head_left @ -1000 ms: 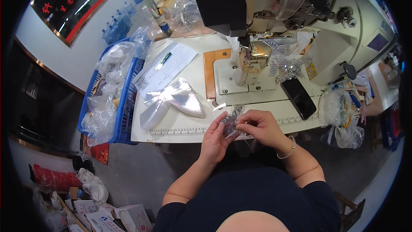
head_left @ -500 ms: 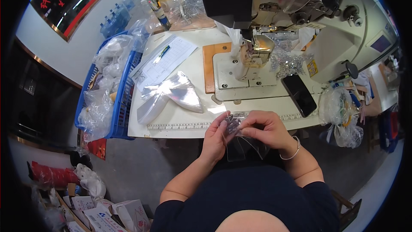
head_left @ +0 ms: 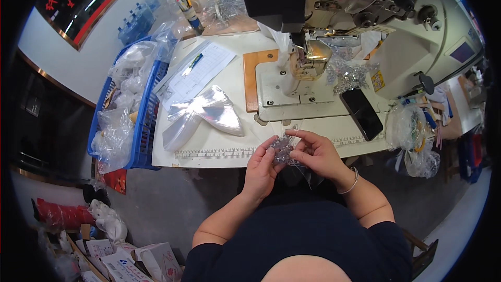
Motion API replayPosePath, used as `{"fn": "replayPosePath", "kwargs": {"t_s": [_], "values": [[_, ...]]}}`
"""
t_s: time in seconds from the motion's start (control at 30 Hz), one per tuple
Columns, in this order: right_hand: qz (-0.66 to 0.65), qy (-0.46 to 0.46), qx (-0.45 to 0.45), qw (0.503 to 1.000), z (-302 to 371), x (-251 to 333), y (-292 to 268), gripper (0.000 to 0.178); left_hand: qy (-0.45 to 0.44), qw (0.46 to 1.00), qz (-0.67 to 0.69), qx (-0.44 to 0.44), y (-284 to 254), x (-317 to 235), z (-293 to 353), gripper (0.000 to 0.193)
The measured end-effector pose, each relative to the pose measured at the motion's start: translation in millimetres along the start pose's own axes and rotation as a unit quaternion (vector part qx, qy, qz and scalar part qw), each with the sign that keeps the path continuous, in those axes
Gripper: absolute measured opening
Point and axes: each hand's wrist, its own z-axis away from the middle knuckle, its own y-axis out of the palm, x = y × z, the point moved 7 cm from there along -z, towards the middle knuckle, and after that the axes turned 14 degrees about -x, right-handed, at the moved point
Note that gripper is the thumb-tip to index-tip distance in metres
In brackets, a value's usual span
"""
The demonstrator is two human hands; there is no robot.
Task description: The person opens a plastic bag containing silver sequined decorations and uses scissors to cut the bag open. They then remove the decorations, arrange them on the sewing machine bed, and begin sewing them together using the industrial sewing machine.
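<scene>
Between my two hands, just over the table's front edge, is a small clump of shiny clear and silvery pieces (head_left: 282, 149) with thin strands sticking out of it. My left hand (head_left: 262, 166) pinches the clump from the left, thumb on top. On the right side, my right hand (head_left: 317, 152) grips it between thumb and bent fingers. What exactly the pieces are is too small to make out. Beyond my hands stands a sewing machine (head_left: 308, 65) with an orange-brown L-shaped guide (head_left: 251, 83) on its bed.
Left on the white table (head_left: 209, 151) lie clear plastic bags (head_left: 209, 112) and a paper sheet (head_left: 201, 70) with a pen. A blue basket (head_left: 151, 109) of bagged items stands beside it. A black phone (head_left: 361, 115) and a glittery pile (head_left: 350, 75) lie right.
The clump has turned in my hands and more of it shows. My right fingers have shifted up along its far side. A strand that hung below is now less visible.
</scene>
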Motion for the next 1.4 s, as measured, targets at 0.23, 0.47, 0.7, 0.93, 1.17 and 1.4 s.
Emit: {"fn": "replayPosePath", "kwargs": {"t_s": [0.23,0.47,0.7,0.93,1.17,1.4], "values": [[-0.003,-0.002,-0.020,1.000,0.5,-1.6,-1.2,0.043,-0.004,1.000,0.012,0.000,0.4,1.8,2.3,0.035],[0.028,-0.022,-0.023,0.999,-1.0,-6.2,-3.8,0.043,-0.007,1.000,0.006,-0.008,-0.7,4.4,2.4,0.035],[0.027,-0.021,-0.022,0.999,-3.1,-6.6,-3.7,0.044,0.004,1.000,-0.009,0.004,0.7,2.3,2.8,0.035],[0.038,-0.019,-0.019,0.999,-2.8,-7.6,-3.0,0.044,-0.005,1.000,0.013,0.002,-3.6,5.2,2.3,0.036],[0.097,-0.052,-0.024,0.994,-0.4,2.3,-1.4,0.046,0.037,0.999,0.005,-0.003,2.4,-1.4,4.6,0.037],[0.130,-0.095,-0.122,0.979,0.8,9.4,-8.8,0.048,0.072,0.995,-0.042,-0.053,-7.5,-2.0,-12.2,0.039]]}}
